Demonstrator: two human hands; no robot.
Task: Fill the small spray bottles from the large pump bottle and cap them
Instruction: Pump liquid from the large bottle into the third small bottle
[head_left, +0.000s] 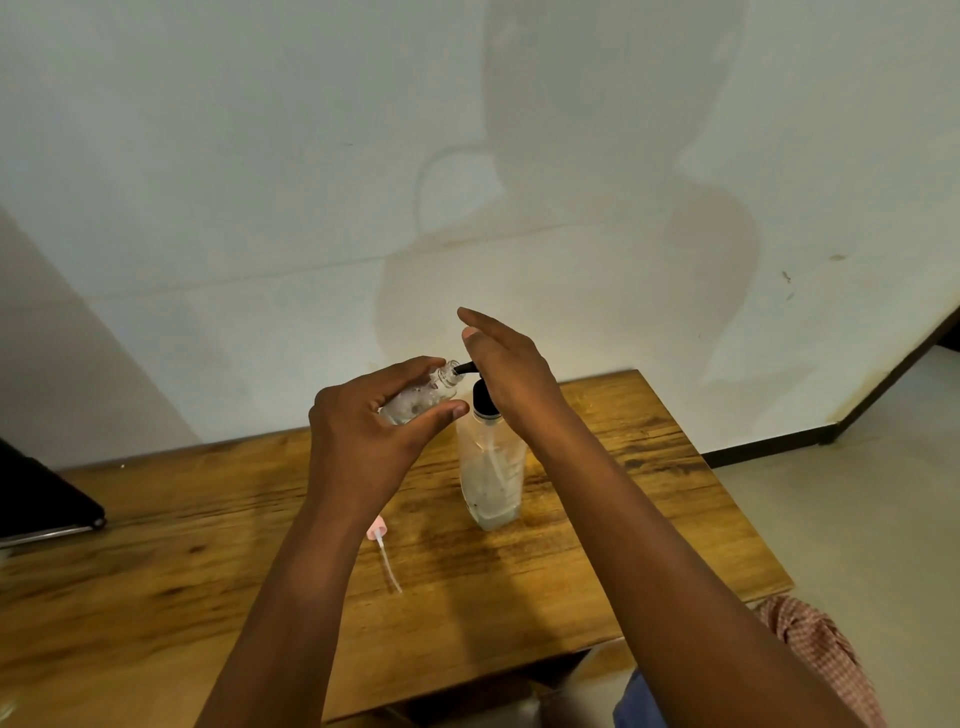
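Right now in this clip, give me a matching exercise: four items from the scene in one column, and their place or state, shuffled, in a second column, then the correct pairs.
Things:
1. small spray bottle
2. large pump bottle
3. pink spray cap
4. right hand

States:
A. lying on its side on the wooden table, dip tube attached
B. standing upright on the table, black pump on top
C. held tilted by the left hand, mouth at the pump spout
D. fingers straight, over the pump head

Pairs: 1-C, 2-B, 3-A, 4-D
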